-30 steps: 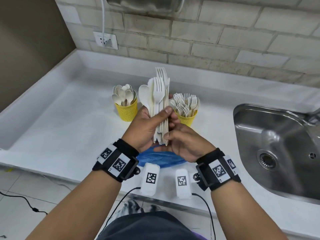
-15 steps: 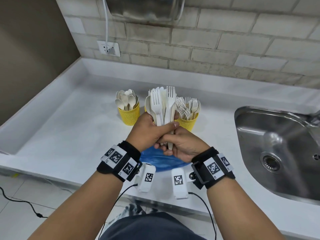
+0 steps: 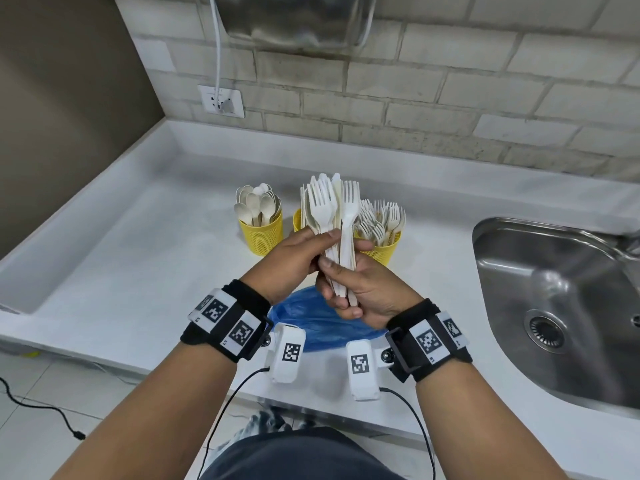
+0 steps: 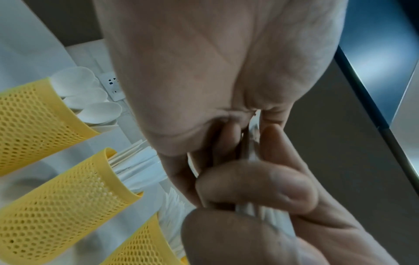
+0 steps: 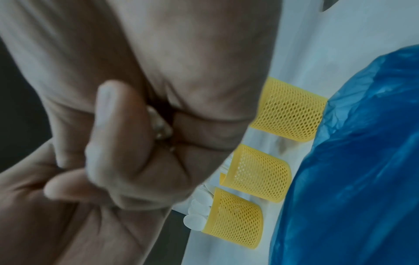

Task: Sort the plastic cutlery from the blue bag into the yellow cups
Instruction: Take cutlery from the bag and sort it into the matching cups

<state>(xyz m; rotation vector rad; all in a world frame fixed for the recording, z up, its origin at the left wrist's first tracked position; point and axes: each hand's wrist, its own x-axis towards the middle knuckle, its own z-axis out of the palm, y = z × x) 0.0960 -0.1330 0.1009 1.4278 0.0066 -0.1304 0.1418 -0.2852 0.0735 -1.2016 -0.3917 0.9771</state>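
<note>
Both hands hold one upright bundle of white plastic cutlery (image 3: 329, 216), forks and a knife showing at its top, above the blue bag (image 3: 322, 327). My left hand (image 3: 304, 251) grips the bundle's upper handles; my right hand (image 3: 349, 289) grips the lower handles, thumb in front. Behind stand three yellow mesh cups: the left cup (image 3: 261, 233) holds spoons, the right cup (image 3: 381, 247) holds forks, and the middle cup (image 3: 297, 220) is mostly hidden by the bundle. The left wrist view shows the three cups (image 4: 61, 193). In the right wrist view the bag (image 5: 358, 161) lies beside them.
A white counter (image 3: 138, 258) runs along a brick wall with a socket (image 3: 221, 100) and a cable. A steel sink (image 3: 561, 306) is sunk in at the right. A metal dispenser (image 3: 294, 19) hangs on the wall. The counter's front edge is near my wrists.
The bundle has been squared up, its tops now level. My right hand shifted lower on the handles, and one fork now stands apart at the bundle's right side.
</note>
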